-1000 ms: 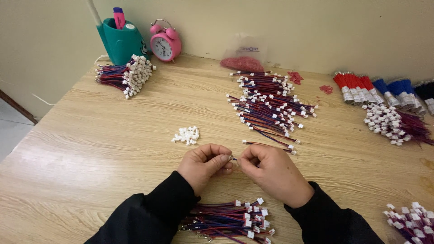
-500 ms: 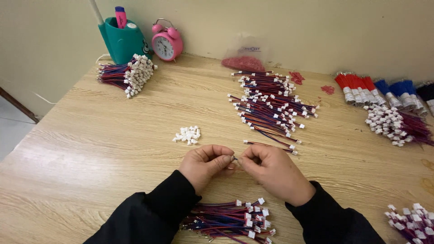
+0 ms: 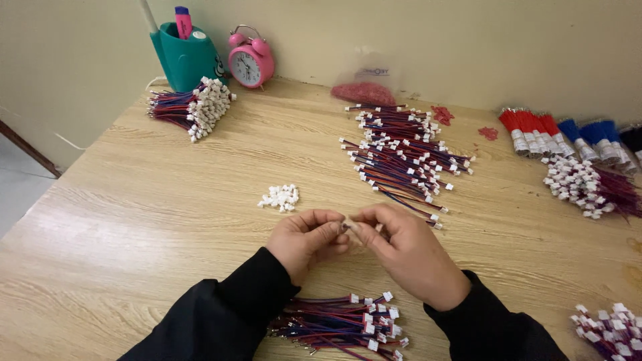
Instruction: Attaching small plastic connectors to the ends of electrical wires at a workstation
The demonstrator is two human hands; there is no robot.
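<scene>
Pinching together at mid-table, the left hand [image 3: 309, 238] and right hand [image 3: 408, 251] meet fingertip to fingertip over the wooden table [image 3: 134, 220]. Both hands are closed in a fine pinch around a small wire piece [image 3: 346, 227], dark and mostly hidden between the fingers; its exact shape cannot be told. Both sleeves are black.

Just beyond the left hand, apart from it, lies a small heap of loose white connectors [image 3: 281, 197]. Beyond the right hand, a wide spread of red-and-blue wire leads with white plugs [image 3: 401, 157] fans across the table, its nearest strands close to the right knuckles. Below the wrists, at the near edge, sits another bundle of the same leads [image 3: 344, 324].

Far left: a tied bundle of leads [image 3: 190, 107] in front of a teal pen holder [image 3: 186, 59], with a pink alarm clock [image 3: 251, 61] beside it against the wall. Right side: red and blue capped bundles [image 3: 568, 130], then a heap of plugged leads [image 3: 585, 184]. One more cluster [image 3: 612, 327] shows at the lower right corner.
</scene>
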